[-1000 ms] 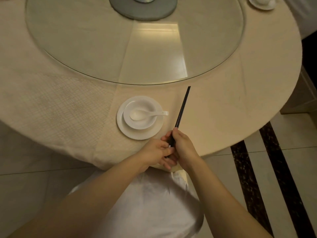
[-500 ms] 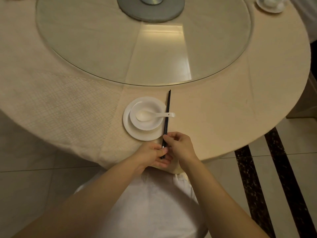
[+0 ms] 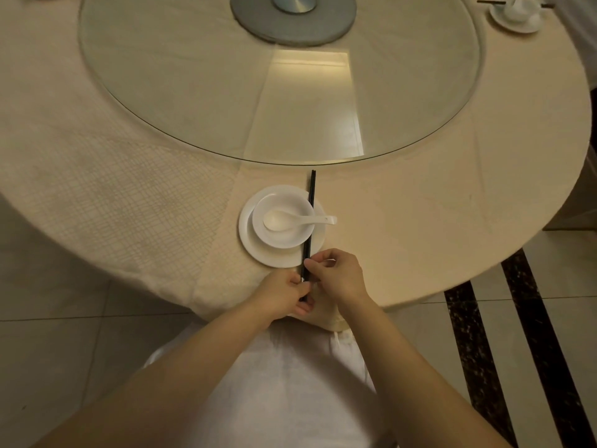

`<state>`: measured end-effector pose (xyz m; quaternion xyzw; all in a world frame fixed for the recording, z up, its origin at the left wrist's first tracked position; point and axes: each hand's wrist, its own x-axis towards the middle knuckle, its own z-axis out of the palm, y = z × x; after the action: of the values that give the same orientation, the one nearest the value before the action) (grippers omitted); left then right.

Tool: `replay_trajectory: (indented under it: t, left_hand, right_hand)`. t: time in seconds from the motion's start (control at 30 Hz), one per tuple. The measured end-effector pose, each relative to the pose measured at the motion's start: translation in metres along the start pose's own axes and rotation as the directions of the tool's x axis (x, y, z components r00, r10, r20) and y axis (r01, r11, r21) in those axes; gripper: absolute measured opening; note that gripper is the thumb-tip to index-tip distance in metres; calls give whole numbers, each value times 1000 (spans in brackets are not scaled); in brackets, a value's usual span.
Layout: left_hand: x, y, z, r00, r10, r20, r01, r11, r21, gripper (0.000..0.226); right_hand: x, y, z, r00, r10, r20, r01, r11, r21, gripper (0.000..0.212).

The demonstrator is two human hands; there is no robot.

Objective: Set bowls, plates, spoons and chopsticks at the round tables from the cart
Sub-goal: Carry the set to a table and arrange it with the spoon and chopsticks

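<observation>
A white plate lies near the front edge of the round table. On it stands a white bowl with a white spoon inside, handle pointing right. A pair of black chopsticks runs straight away from me across the right side of the plate and under the spoon handle. My left hand holds their near end from the left. My right hand pinches them from the right, just in front of the plate.
A glass turntable with a grey hub covers the table's middle. Another plate, bowl and chopsticks setting sits at the far right. Tiled floor with dark stripes lies to the right.
The chopsticks swung from slanting right of the plate to straight, and now lie over the plate's right side. Both hands stayed on their near end.
</observation>
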<state>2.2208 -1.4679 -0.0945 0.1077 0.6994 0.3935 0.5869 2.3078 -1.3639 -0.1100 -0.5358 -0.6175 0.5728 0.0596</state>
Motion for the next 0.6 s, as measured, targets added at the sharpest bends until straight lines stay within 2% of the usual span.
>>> replay_trajectory:
  t: [0.1,0.2,0.43,0.6]
  left_hand:
    - [4,-1,-3,1000,6,-24,-4,996,88,22]
    - [5,-1,-4,999,36,-36,-30,985,172,11]
    - [6,-6,1,993,111,-30,-102,971,216,14]
    - [5,-6,-4,992,122,-20,-115,970,216,6]
  right_hand:
    - [-1,1,1,1000,-23,1,23,1000,-15,10]
    - [-1,2,1,1000,-24,2,24,1000,-14,8]
    - [-3,4,-2,1000,-21,-15,21,1000,-9,6]
    - [-3,1,-2,1000,-27,-11,27,1000,-11,7]
